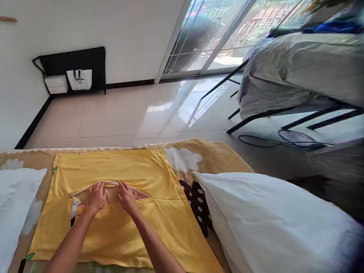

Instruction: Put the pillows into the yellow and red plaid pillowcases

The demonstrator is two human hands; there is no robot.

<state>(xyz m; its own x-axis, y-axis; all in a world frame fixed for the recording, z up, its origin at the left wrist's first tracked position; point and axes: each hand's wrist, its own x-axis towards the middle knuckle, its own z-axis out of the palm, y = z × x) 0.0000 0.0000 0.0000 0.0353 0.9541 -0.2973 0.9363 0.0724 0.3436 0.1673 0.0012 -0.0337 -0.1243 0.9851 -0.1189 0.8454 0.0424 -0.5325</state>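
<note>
A yellow pillowcase (113,170) lies flat on a bed with a tan patterned blanket (216,155). Its flap opening runs across the middle, showing a printed inner side. My left hand (96,196) rests on the opening with fingers together, pressing at the flap edge. My right hand (126,197) lies beside it, fingers bent onto the same edge. The two hands are almost touching. Whether the fingers pinch the fabric or just press on it is not clear.
A large white pillow (273,220) lies to the right on the bed, another white pillow (14,197) at the left edge. Beyond the bed is tiled floor (136,113), a black rack (74,64) with a white bag (79,79), and a covered folding frame (298,76) by glass doors.
</note>
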